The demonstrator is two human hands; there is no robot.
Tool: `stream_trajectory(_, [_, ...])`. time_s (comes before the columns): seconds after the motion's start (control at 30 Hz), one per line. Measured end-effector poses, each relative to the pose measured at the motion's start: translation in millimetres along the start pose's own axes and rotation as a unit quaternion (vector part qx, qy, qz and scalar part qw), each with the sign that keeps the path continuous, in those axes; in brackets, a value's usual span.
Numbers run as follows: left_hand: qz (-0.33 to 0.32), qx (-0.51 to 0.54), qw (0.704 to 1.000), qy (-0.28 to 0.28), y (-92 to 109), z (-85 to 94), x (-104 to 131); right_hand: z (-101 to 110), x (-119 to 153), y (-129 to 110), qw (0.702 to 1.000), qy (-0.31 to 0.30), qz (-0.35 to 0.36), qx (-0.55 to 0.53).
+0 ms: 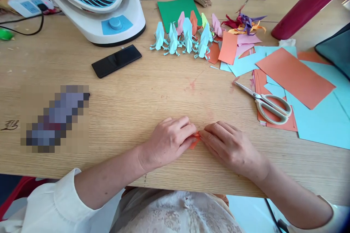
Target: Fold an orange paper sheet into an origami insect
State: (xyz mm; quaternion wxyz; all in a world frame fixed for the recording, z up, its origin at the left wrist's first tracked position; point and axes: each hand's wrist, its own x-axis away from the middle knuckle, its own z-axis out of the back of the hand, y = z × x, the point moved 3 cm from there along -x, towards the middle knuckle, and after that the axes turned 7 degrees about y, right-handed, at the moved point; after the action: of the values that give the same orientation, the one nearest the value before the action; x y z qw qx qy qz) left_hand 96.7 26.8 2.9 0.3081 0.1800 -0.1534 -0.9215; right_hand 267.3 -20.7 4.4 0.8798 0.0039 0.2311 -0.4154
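Between my fingertips, close to the table's front edge, is a small folded piece of orange paper (194,142). My left hand (173,138) pinches it from the left, fingers curled over most of it. From the right, my right hand (231,149) closes on its other side with thumb and fingers together. Only a little of the orange paper shows, so its folded shape is hidden. Beyond my hands stand several folded paper figures (187,34) in light blue, pink, orange and yellow-green.
Scissors (273,109) lie to the right on orange and blue paper sheets (322,116). A black phone (117,60) rests before a white fan (117,25). At far right a red flask (300,11) stands. A green sheet (171,9) lies behind the figures.
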Motion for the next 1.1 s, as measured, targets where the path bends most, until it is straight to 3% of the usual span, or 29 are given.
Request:
stream_trajectory(0.27, [0.016, -0.011, 1.0, 0.009, 3.4, -3.5, -1.0, 1.4, -0.9, -1.2, 1.0, 0.01, -0.012, -0.02])
stream_trajectory(0.53, [0.036, -0.06, 0.998, -0.005, 8.9, -9.2, -0.8, -4.7, -4.0, 1.8, 0.989, -0.02, -0.123, -0.084])
stream_trajectory(0.77, [0.062, -0.058, 0.996, -0.027, 13.6, -10.3, -2.2, -6.1, -5.7, -2.1, 0.984, -0.054, -0.152, -0.076])
stream_trajectory(0.9, [0.072, -0.063, 0.995, -0.021, 14.2, -9.6, -4.5, -7.1, -3.7, -1.1, 0.981, -0.039, -0.17, -0.086])
stream_trajectory(1.1, [0.088, 0.015, 0.996, -0.015, 7.5, -7.5, -3.1, -9.1, 0.5, 2.6, 0.979, -0.019, -0.168, -0.111])
